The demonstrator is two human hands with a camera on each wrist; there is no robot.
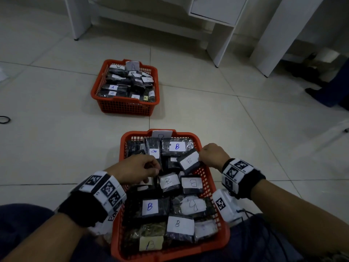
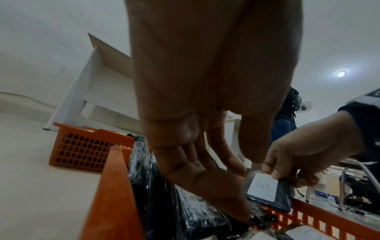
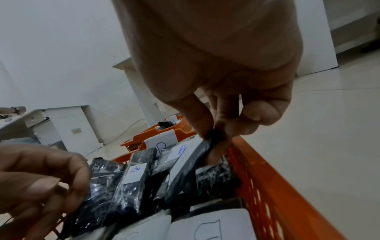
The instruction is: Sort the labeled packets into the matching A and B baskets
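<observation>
The near orange basket B [image 1: 207,176] sits between my knees, full of dark wrapped packets with white B labels. My right hand [image 1: 201,158] pinches the corner of one tilted B packet [image 1: 188,161] by the basket's right wall. The pinch [image 3: 214,134] and the packet [image 2: 264,190] show in both wrist views. My left hand [image 1: 154,171] hovers over the left middle of the basket with fingers loosely bent. Its fingertips [image 2: 245,212] touch a black packet [image 2: 265,218] without gripping it. Basket A [image 1: 128,108] stands farther out on the floor, holding several A-labelled packets.
White desk legs [image 1: 79,17] and a cabinet stand beyond basket A. A person's dark shoes [image 1: 321,95] are at the far right. A black ring [image 1: 4,119] lies on the tiled floor at the left edge. Open floor separates the two baskets.
</observation>
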